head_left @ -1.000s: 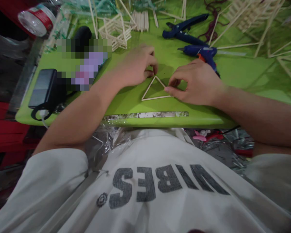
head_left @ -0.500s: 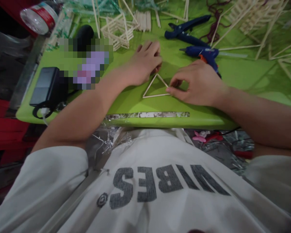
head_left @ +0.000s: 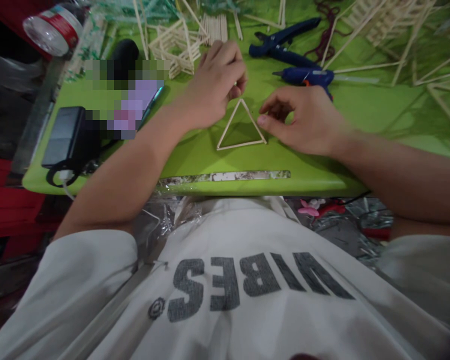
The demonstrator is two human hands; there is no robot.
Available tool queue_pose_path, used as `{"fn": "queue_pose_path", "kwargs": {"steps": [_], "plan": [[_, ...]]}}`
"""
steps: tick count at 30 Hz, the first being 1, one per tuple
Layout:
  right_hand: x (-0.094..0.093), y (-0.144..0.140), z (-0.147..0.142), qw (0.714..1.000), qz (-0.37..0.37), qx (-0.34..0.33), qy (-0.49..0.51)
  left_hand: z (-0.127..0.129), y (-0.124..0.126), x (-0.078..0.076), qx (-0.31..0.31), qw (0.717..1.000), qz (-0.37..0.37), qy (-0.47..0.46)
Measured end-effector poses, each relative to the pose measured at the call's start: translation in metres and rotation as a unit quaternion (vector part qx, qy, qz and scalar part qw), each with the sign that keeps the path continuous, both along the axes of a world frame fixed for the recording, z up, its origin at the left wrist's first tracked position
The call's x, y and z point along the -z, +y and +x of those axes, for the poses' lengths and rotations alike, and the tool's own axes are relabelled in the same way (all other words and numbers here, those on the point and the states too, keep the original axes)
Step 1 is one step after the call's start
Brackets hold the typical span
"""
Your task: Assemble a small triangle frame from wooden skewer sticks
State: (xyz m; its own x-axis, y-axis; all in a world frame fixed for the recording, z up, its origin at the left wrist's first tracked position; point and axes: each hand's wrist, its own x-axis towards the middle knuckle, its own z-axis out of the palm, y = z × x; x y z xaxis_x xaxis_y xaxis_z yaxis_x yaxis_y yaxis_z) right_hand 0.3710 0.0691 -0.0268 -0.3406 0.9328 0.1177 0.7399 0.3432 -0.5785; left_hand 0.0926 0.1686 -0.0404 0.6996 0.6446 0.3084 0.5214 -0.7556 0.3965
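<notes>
A small triangle of thin wooden sticks (head_left: 229, 124) lies flat on the green table (head_left: 195, 157), close to its near edge. My left hand (head_left: 215, 82) rests just beyond it, fingers curled and pinching at the triangle's far tip. My right hand (head_left: 303, 120) lies on the table to the right of the triangle. Its thumb tip is beside the triangle's right stick and its fingers are loosely bent, holding nothing. The near right corner of the triangle is free.
Behind my right hand are a blue glue gun (head_left: 307, 76) and blue pliers (head_left: 281, 42). A stick bundle (head_left: 213, 27) and a stick frame (head_left: 174, 45) lie behind my left hand. Larger stick frames (head_left: 382, 20) are far right, a black adapter (head_left: 62, 135) and bottle (head_left: 48, 30) left.
My right hand let go of the triangle's near right corner and slid up along its right side. My left hand shifted farther back, then curled onto the tip.
</notes>
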Motion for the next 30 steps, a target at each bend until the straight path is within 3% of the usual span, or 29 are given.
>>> {"fn": "queue_pose_path", "kwargs": {"steps": [10, 17, 22, 28, 30], "plan": [[0.006, 0.014, 0.004, 0.994, -0.098, -0.05, 0.021, 0.003, -0.011, -0.015, -0.007, 0.999, -0.017, -0.029], [0.0, 0.016, 0.006, 0.984, -0.142, -0.105, 0.01, 0.003, -0.021, -0.018, 0.019, 0.998, 0.024, -0.063], [0.004, 0.015, 0.004, 0.984, -0.14, -0.108, -0.018, 0.001, -0.02, -0.018, 0.064, 0.992, 0.024, -0.106], [0.002, 0.01, 0.0, 0.986, -0.123, -0.111, 0.003, -0.002, -0.032, -0.026, 0.063, 0.992, 0.0, -0.111], [0.002, 0.011, -0.001, 0.985, -0.125, -0.116, 0.004, -0.003, -0.037, -0.03, 0.065, 0.983, -0.022, -0.17]]}}
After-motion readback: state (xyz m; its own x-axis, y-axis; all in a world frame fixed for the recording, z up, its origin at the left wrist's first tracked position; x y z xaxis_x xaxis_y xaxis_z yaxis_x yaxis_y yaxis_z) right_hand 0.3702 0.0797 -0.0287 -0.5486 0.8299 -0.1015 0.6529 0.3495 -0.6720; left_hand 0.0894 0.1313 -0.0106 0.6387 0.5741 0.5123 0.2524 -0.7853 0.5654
